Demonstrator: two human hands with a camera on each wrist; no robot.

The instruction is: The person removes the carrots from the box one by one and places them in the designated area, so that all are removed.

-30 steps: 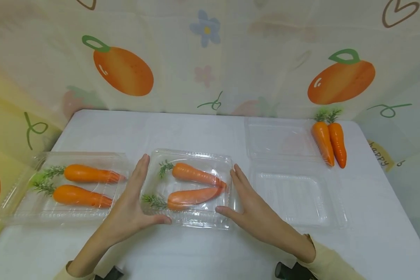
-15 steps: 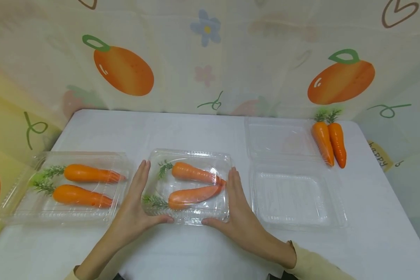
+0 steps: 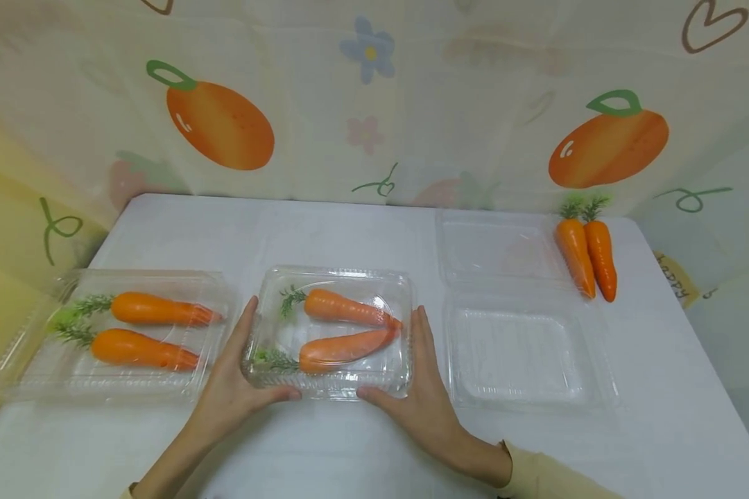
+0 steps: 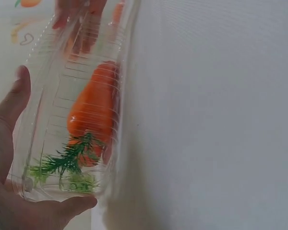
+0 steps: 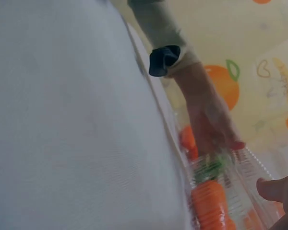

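A clear plastic clamshell box (image 3: 349,389) stands closed at the middle of the table. Through its lid show an upper carrot (image 3: 346,307) and a lower carrot (image 3: 343,351), both with green tops to the left. My left hand (image 3: 227,391) lies along the box's left side, fingers straight and thumb at the front edge. Opposite it, my right hand (image 3: 427,398) lies along the right side with straight fingers, its thumb also at the front. In the left wrist view, the box (image 4: 50,120) shows side-on beside the spread thumb and fingers.
On the left is another clear box (image 3: 34,371) with two carrots inside. An open clear box (image 3: 518,353) lies to the right, its lid (image 3: 499,242) folded back. Two loose carrots (image 3: 601,256) lie at the lid's right edge. A printed cloth (image 3: 462,90) hangs behind the table.
My right hand has moved toward me along the box's right side, its thumb shifting left to the front edge. Both hands and the box have slid very slightly left.
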